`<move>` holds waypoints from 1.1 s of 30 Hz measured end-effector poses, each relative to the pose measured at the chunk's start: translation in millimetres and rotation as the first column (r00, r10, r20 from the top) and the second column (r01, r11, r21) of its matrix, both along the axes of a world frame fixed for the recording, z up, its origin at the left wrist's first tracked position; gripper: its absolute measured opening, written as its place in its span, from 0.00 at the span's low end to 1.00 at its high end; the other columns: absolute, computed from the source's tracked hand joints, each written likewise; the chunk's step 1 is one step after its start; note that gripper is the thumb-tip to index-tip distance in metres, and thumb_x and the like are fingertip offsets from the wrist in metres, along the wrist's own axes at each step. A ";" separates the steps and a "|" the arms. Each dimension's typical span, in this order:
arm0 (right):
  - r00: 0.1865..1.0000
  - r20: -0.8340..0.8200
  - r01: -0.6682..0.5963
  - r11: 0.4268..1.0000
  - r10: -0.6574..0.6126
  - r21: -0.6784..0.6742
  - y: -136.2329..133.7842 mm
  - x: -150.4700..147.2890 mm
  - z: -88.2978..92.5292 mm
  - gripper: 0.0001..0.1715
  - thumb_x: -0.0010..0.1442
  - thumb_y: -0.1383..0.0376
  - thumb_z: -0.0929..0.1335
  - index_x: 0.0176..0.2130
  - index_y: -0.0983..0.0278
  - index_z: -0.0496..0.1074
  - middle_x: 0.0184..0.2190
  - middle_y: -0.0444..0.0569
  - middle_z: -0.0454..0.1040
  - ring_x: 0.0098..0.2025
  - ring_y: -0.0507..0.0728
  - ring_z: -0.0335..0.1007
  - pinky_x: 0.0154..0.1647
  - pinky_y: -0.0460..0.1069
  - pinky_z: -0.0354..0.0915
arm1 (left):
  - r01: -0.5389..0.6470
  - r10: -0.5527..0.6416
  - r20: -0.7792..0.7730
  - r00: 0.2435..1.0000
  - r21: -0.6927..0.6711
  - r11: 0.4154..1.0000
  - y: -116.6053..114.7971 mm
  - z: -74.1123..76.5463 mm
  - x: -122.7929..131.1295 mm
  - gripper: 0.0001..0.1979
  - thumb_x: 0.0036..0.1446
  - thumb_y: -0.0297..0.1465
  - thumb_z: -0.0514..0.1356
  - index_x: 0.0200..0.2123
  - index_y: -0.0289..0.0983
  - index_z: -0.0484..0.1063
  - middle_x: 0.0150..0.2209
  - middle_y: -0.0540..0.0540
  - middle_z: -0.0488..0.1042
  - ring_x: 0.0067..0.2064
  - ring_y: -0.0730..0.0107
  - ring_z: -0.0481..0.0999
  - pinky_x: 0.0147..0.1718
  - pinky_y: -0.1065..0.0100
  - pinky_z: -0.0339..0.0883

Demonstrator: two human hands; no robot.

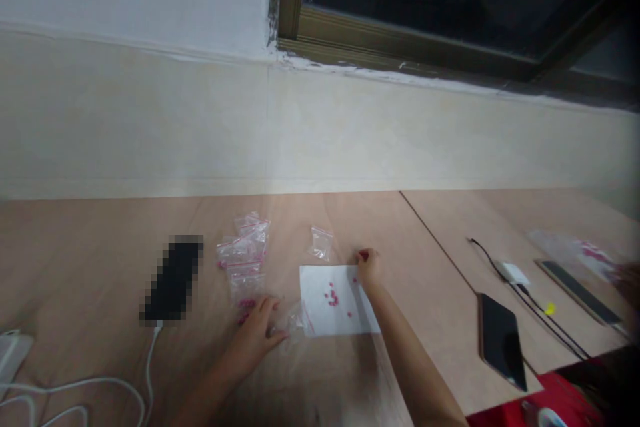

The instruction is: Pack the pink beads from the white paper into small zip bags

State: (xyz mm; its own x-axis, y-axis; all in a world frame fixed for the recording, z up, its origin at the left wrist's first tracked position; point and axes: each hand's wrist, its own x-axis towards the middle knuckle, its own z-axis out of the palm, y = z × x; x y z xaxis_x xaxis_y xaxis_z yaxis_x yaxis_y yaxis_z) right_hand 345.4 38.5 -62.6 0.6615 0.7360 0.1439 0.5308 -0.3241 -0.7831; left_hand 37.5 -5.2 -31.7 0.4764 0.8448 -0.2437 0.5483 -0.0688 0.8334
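Note:
My right hand sits at the far edge of a white paper sheet, its fingertips pinched on a small dark-pink bead. Several pink beads lie scattered on the sheet. My left hand rests on the wooden table with its fingers apart, its thumb beside a crumpled clear plastic bag. Just above it lie several small zip bags holding pink beads. A single clear zip bag lies beyond the sheet.
A pixelated dark rectangle with a white cable lies to the left. To the right are a black tablet, a black cable, a slim dark bar and a bag of pink items. A wall backs the table.

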 end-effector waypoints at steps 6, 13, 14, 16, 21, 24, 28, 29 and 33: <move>0.996 0.006 -0.084 0.996 0.085 -0.038 -47.0 -26.3 14.0 0.18 0.52 0.56 0.63 0.31 0.67 0.72 0.29 0.55 0.73 0.30 0.58 0.67 0.32 0.52 0.62 | 0.047 -0.049 0.022 0.999 0.075 0.996 6.9 11.1 -3.7 0.24 0.46 0.30 0.63 0.48 0.42 0.65 0.49 0.44 0.65 0.51 0.56 0.66 0.50 0.57 0.60; 0.968 0.106 -0.223 0.972 0.229 -0.068 -96.7 -63.2 -7.3 0.19 0.57 0.58 0.60 0.33 0.67 0.74 0.33 0.57 0.73 0.37 0.61 0.68 0.40 0.55 0.64 | 0.071 -0.077 0.026 0.997 0.168 0.983 0.6 36.0 -18.6 0.20 0.53 0.36 0.58 0.50 0.42 0.63 0.49 0.44 0.64 0.50 0.60 0.67 0.49 0.59 0.63; 0.969 0.102 -0.219 0.973 0.226 -0.075 -98.6 -64.8 -8.4 0.20 0.57 0.58 0.60 0.33 0.67 0.75 0.33 0.57 0.73 0.37 0.61 0.68 0.41 0.55 0.64 | 0.048 -0.054 0.023 0.998 0.210 0.976 4.6 40.5 -26.4 0.16 0.56 0.35 0.55 0.49 0.42 0.63 0.47 0.45 0.65 0.49 0.62 0.68 0.49 0.60 0.63; 0.976 0.076 -0.199 0.977 0.205 -0.082 -100.2 -66.5 -6.7 0.20 0.57 0.58 0.60 0.35 0.67 0.74 0.34 0.57 0.73 0.37 0.61 0.68 0.41 0.55 0.64 | -0.056 0.078 -0.050 0.996 0.344 0.937 21.0 46.8 -46.4 0.13 0.58 0.34 0.51 0.46 0.41 0.65 0.45 0.45 0.66 0.49 0.61 0.67 0.50 0.58 0.62; 0.998 -0.038 -0.059 0.995 0.056 -0.077 -102.1 -70.6 13.1 0.20 0.54 0.56 0.63 0.39 0.68 0.73 0.37 0.57 0.73 0.33 0.59 0.70 0.33 0.53 0.67 | -0.234 0.561 -0.436 0.703 0.603 0.763 84.8 35.6 -98.8 0.27 0.53 0.34 0.54 0.53 0.22 0.59 0.53 0.28 0.59 0.55 0.45 0.58 0.55 0.52 0.51; 0.990 -0.144 -0.014 0.999 0.007 -0.048 -104.5 -74.5 28.0 0.21 0.52 0.55 0.64 0.38 0.67 0.72 0.35 0.56 0.74 0.28 0.58 0.69 0.28 0.52 0.67 | -0.229 0.572 -0.616 0.543 0.546 0.806 107.7 18.8 -114.8 0.33 0.52 0.37 0.55 0.55 0.19 0.56 0.54 0.23 0.56 0.56 0.39 0.57 0.53 0.51 0.51; 0.980 -0.197 -0.022 0.999 0.016 -0.029 -105.5 -79.4 41.7 0.19 0.52 0.54 0.64 0.36 0.65 0.72 0.32 0.54 0.75 0.26 0.58 0.69 0.25 0.53 0.67 | -0.208 0.522 -0.670 0.528 0.494 0.844 114.3 5.5 -118.8 0.26 0.52 0.35 0.54 0.52 0.25 0.61 0.54 0.25 0.57 0.55 0.41 0.60 0.50 0.53 0.54; 0.978 -0.205 -0.027 0.999 0.021 -0.026 -105.2 -80.8 44.1 0.19 0.52 0.54 0.64 0.36 0.65 0.72 0.31 0.54 0.75 0.25 0.58 0.69 0.25 0.53 0.67 | -0.208 0.524 -0.668 0.529 0.496 0.843 114.4 4.5 -118.6 0.26 0.52 0.34 0.54 0.52 0.26 0.61 0.54 0.25 0.57 0.54 0.41 0.60 0.49 0.53 0.54; 0.968 -0.239 -0.077 0.997 0.073 -0.008 -105.2 -95.4 52.7 0.16 0.55 0.55 0.62 0.34 0.63 0.72 0.30 0.53 0.75 0.26 0.58 0.70 0.26 0.53 0.67 | -0.197 0.513 -0.663 0.545 0.494 0.847 116.4 5.7 -118.3 0.24 0.50 0.35 0.55 0.49 0.27 0.63 0.53 0.24 0.58 0.53 0.40 0.61 0.47 0.52 0.55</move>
